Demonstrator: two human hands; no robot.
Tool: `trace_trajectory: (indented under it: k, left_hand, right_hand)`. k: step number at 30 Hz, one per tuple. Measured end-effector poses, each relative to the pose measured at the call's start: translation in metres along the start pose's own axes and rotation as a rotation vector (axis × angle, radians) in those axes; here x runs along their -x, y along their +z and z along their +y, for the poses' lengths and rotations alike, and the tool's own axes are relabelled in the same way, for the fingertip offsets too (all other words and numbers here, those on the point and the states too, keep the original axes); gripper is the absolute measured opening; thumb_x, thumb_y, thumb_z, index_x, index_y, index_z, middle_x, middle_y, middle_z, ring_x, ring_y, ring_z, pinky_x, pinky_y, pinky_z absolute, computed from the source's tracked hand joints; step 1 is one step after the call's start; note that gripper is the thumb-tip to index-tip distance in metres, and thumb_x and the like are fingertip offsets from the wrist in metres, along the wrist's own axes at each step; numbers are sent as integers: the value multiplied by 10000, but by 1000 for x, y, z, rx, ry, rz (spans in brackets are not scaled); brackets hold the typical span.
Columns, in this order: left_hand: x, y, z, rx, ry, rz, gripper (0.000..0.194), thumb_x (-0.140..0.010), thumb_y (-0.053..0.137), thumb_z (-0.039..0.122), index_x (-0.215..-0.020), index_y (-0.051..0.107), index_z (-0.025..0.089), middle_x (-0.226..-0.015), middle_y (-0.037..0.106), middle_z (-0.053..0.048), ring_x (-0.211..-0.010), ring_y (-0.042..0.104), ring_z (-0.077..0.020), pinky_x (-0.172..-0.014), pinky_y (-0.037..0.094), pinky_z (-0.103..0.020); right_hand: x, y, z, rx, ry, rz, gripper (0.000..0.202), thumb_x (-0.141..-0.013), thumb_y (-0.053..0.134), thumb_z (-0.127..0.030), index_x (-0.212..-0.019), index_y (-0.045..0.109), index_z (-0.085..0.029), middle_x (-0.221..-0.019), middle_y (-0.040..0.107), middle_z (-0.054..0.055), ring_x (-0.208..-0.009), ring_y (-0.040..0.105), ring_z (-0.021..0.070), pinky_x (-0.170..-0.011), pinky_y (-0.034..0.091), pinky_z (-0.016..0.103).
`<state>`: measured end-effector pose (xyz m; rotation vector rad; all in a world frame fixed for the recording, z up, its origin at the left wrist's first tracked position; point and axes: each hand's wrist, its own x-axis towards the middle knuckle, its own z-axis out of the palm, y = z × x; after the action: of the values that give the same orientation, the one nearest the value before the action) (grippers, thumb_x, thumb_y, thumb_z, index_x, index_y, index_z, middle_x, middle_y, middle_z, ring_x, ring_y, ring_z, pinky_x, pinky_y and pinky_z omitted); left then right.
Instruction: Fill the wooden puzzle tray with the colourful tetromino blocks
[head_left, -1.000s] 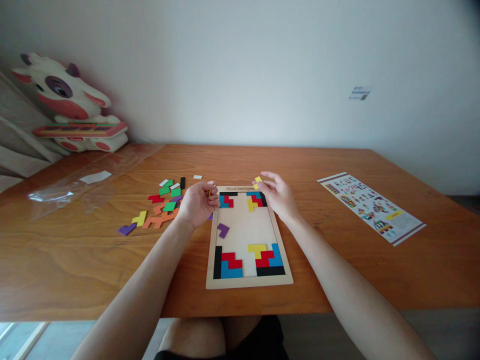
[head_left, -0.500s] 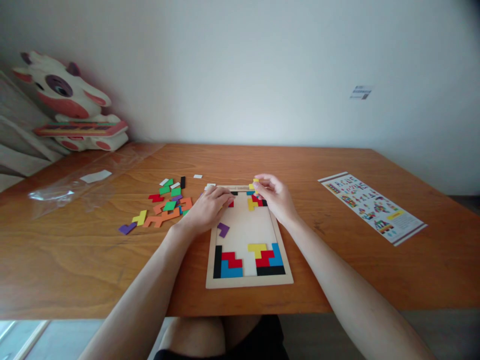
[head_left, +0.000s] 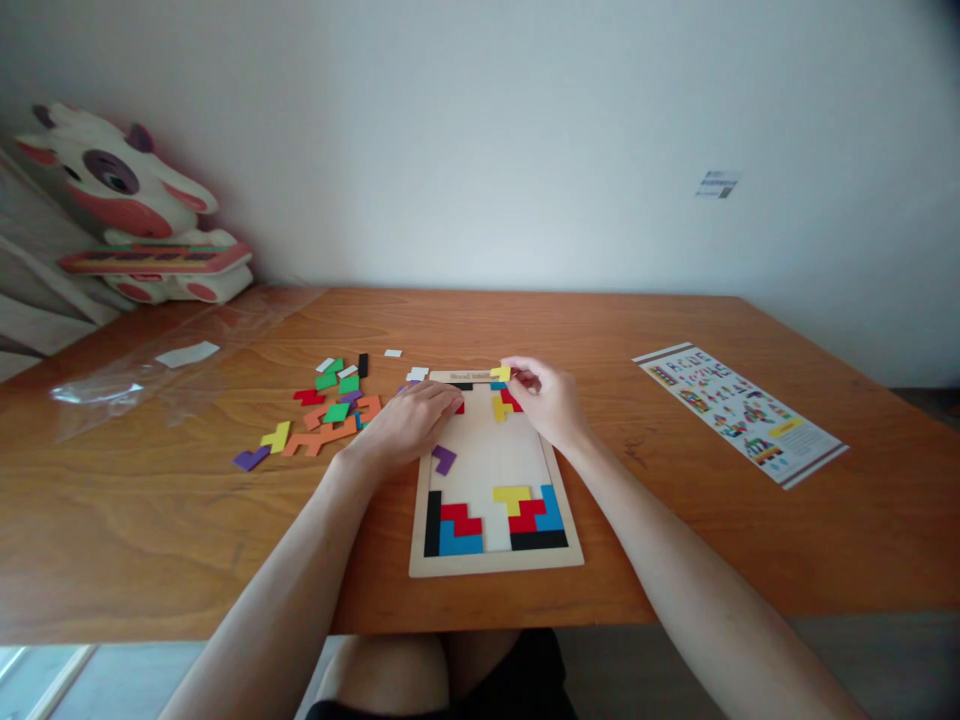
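Note:
A pale wooden puzzle board [head_left: 496, 568] lies before me, with coloured pieces along its near and far ends. My right hand [head_left: 546, 398] pinches a yellow piece [head_left: 500, 373] over the board's far edge. Across the far left side of the board rests my left hand [head_left: 421, 412], its fingers close together near a red piece; whether it holds anything is hidden. A loose purple piece [head_left: 444, 460] lies tilted on the board below the left hand. Another yellow piece [head_left: 512, 497] sits among red, blue and black ones at the near end.
Several loose pieces, among them an orange one [head_left: 339, 429] and a green one [head_left: 337, 412], lie left of the board. A clear plastic bag [head_left: 112, 385] and a cow-shaped toy keyboard [head_left: 161, 260] are farther left. On the right lies a printed sheet [head_left: 739, 412].
My right hand has turned the yellow piece flatter and shifted it slightly left. The left hand stays about where it was. The whole view has moved slightly.

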<state>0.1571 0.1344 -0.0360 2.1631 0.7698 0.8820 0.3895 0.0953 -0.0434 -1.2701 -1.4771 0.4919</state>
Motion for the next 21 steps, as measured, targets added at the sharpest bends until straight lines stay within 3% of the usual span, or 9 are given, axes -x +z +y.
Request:
trace_trajectory:
  k: [7, 11, 16, 21]
  left_hand:
    - [0, 0, 2, -4, -29, 17, 127, -824, 703, 207, -938, 737, 248, -1056, 720, -93, -1090, 616, -270, -1092, 368, -389]
    - [1, -1, 0, 14, -57, 35, 87, -814, 721, 207, -891, 732, 246, -1012, 714, -85, -1045, 620, -260, -1054, 402, -366]
    - [-1, -2, 6, 127, -137, 86, 68, -801, 735, 190, -850, 734, 237, -965, 694, -80, -1043, 595, -244, -1034, 399, -309]
    - [-6, -1, 19, 234, -259, 339, 22, -844, 705, 233, -850, 726, 235, -861, 673, -58, -968, 596, -231, -859, 453, -246]
  right_hand:
    - [2, -3, -8, 214, -182, -39, 144, -894, 634, -285, -959, 749, -228, -937, 719, 66, -821, 685, 192, -757, 554, 338]
    - [3, -1, -6, 220, -166, -52, 156, -921, 610, -321, -970, 734, -242, -1017, 738, 71, -913, 698, 212, -797, 556, 353]
    - [4, 1, -3, 254, -129, -69, 137, -917, 601, -297, -1004, 693, -245, -973, 770, 60, -856, 718, 215, -791, 555, 377]
    - [2, -2, -6, 222, -118, -19, 149, -909, 599, -320, -985, 701, -244, -916, 760, 57, -775, 703, 198, -711, 555, 355]
